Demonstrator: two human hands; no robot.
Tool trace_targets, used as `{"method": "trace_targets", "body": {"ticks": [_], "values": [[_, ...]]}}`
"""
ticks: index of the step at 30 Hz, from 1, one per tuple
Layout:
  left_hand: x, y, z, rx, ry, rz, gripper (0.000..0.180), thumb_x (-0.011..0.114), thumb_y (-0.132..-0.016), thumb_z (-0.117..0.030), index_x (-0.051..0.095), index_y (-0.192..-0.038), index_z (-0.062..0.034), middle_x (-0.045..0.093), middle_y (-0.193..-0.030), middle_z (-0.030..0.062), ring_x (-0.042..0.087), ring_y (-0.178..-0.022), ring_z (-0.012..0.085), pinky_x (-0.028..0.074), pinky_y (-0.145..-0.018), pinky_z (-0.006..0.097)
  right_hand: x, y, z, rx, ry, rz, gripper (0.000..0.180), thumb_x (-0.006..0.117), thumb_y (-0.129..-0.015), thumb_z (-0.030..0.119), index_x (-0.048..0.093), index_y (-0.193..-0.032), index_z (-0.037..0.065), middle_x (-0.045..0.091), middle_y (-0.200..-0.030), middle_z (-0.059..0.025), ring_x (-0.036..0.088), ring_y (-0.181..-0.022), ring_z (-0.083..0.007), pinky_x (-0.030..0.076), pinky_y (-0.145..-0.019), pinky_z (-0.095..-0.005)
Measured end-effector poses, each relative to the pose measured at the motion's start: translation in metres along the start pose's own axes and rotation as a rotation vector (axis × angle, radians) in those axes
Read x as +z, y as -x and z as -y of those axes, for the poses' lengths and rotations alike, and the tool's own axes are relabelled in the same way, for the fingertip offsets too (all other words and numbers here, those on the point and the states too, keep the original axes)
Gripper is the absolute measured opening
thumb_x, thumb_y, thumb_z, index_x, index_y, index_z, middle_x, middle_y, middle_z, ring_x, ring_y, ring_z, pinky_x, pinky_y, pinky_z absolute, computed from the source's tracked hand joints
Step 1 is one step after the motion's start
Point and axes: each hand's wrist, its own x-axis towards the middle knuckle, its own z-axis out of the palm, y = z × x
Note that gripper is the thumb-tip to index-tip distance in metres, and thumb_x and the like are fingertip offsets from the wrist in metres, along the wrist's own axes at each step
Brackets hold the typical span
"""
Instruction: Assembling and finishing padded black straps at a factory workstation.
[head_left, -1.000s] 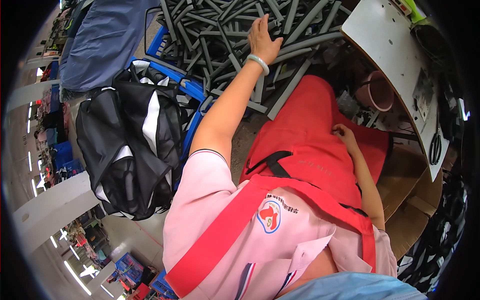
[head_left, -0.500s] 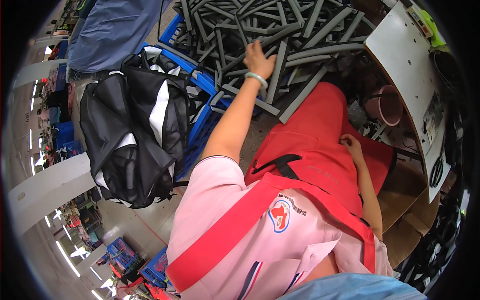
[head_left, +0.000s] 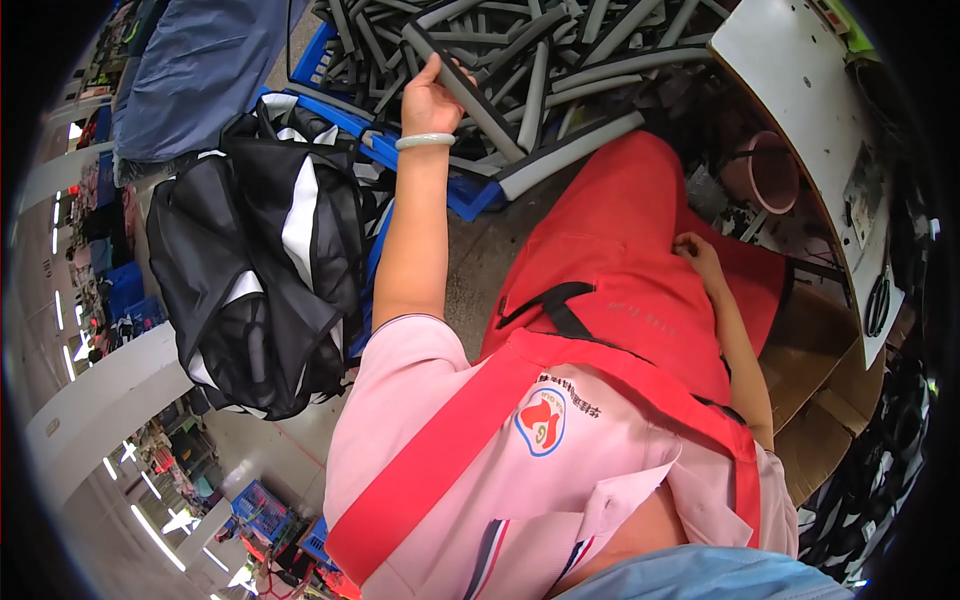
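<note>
My left hand (head_left: 430, 102), with a pale bangle at its wrist, is closed on a grey padded strip (head_left: 482, 117) with black edging. The strip slants down to the right, its upper end past my fingers. Beneath and beyond it lies a large tangled pile of similar grey strips (head_left: 590, 80) in a blue plastic crate (head_left: 380, 150). My right hand (head_left: 700, 258) rests on my red apron (head_left: 600, 250) over my lap. Its fingers are loosely bent and slightly apart, with nothing seen in them.
A bundle of black and white fabric (head_left: 265, 270) leans beside the crate on the left. Farther back is a blue-grey cloth cover (head_left: 200, 80). To the right stand a white tabletop (head_left: 800, 100), a pink bucket (head_left: 765, 175) and a cardboard box (head_left: 820, 390).
My left hand has moved left and toward the crate's near edge, and has taken hold of a grey strip from the pile. My right hand stays on my lap.
</note>
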Motion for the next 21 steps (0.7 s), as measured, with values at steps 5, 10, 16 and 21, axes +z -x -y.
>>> {"method": "trace_targets", "body": {"ticks": [5,10,16,21], "values": [[0.028,0.018,0.011,-0.032,0.198,-0.017,0.024,0.049,-0.100,-0.023,0.056,-0.104,-0.0002,0.064,-0.097,0.0124,0.062,-0.092,0.0278,0.052,-0.084,0.042,0.004,0.011,0.064,-0.051,0.025,-0.147,0.018,0.060,-0.091,0.007,0.062,-0.108,0.002,0.061,-0.085,-0.0001,0.055,-0.078,-0.0072,0.046,-0.072,-0.0228],[0.044,0.054,0.085,-0.153,-0.214,0.013,0.030,0.049,-0.101,-0.037,0.062,-0.105,-0.0101,0.068,-0.104,0.0099,0.064,-0.100,0.0283,0.052,-0.088,0.042,0.024,0.018,0.140,-0.229,-0.132,-0.134,0.028,0.062,-0.090,0.007,0.060,-0.118,0.008,0.061,-0.095,0.0004,0.054,-0.082,-0.0081,0.045,-0.074,-0.0221],[0.008,0.095,0.153,0.011,-1.618,0.251,0.049,0.068,-0.090,-0.022,0.054,-0.130,0.0039,0.067,-0.110,0.0100,0.061,-0.092,0.0130,0.049,-0.085,0.027,0.033,0.018,0.151,-0.261,0.038,-0.063,0.029,0.062,-0.089,0.006,0.060,-0.118,0.006,0.059,-0.091,-0.0013,0.054,-0.081,-0.0094,0.046,-0.073,-0.0228],[0.039,0.120,0.150,-0.117,-1.311,0.445,0.043,0.078,-0.076,-0.016,0.064,-0.113,0.0019,0.066,-0.107,0.0127,0.064,-0.097,0.0220,0.048,-0.087,0.031,0.023,0.033,0.145,-0.165,-0.211,0.038,0.039,0.066,-0.089,0.013,0.055,-0.127,0.008,0.060,-0.094,0.0005,0.055,-0.086,-0.0079,0.046,-0.076,-0.0222]]}}
